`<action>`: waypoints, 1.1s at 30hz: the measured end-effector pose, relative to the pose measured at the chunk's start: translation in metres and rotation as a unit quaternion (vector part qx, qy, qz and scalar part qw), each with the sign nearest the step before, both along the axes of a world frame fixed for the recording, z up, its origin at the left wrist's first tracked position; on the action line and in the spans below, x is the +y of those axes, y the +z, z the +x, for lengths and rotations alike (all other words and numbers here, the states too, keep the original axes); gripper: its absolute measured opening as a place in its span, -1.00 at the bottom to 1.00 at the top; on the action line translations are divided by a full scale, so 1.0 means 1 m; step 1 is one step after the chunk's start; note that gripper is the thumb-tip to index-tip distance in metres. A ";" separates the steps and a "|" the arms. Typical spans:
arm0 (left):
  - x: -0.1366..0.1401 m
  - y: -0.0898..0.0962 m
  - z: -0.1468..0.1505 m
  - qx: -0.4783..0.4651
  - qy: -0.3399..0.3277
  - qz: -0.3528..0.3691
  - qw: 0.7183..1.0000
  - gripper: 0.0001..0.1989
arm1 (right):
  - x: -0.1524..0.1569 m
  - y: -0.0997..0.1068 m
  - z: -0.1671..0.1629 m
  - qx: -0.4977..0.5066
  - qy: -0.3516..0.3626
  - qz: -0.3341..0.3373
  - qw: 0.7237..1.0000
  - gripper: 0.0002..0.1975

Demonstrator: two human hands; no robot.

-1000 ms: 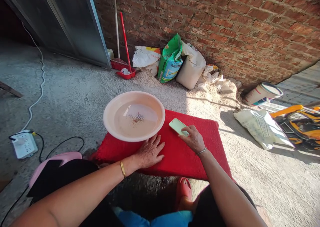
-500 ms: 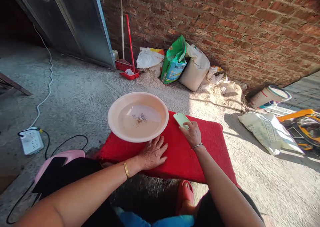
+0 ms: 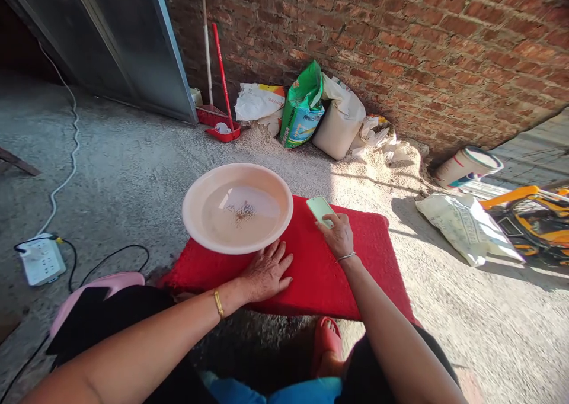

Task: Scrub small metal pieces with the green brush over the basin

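Note:
My left hand [image 3: 268,271] lies flat on a red cloth-covered bench [image 3: 306,279], its fingers spread and their tips close to the near rim of a basin. The basin [image 3: 208,241] is pale pink plastic, holds clear water, and has a patch of dark specks near its middle. My right hand [image 3: 336,233] grips the lower end of a light green phone [image 3: 319,207], thumb on one side and fingers on the other. The phone is low over the cloth, right of the basin; whether it touches the cloth I cannot tell.
A white power strip [image 3: 43,262] with cords lies on the floor at left. By the brick wall stand a red dustpan [image 3: 229,135], a green bag [image 3: 302,108], a whitish sack [image 3: 340,125] and a bucket [image 3: 466,167]. An orange-and-black machine [image 3: 533,220] is at right.
The whole view has shifted slightly, so everything sits a little further left. Both hands, the phone and the basin keep about the same places relative to the bench.

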State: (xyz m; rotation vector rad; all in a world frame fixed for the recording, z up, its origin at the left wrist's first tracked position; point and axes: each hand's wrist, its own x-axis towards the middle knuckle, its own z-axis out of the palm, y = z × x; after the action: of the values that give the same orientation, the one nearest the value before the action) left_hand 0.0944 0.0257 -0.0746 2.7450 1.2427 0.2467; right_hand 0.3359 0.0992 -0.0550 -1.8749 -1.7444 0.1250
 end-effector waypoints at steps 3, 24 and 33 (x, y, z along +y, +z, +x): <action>0.000 0.000 0.000 0.001 0.001 0.004 1.000 -0.46 | -0.005 -0.004 -0.015 -0.033 0.039 -0.011 0.999 -0.73; 0.001 -0.002 0.001 0.004 0.007 0.001 1.000 -0.46 | -0.050 0.021 0.067 -0.013 -0.073 -0.059 0.996 -0.65; 0.000 -0.001 0.000 0.003 0.004 0.005 1.000 -0.46 | -0.039 0.020 0.085 -0.025 -0.137 -0.078 0.987 -0.63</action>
State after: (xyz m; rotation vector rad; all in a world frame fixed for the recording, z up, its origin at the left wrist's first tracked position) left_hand 0.0940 0.0255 -0.0758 2.7524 1.2580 0.2469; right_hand 0.4209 0.0605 -0.0352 -2.2298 -1.5282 0.1116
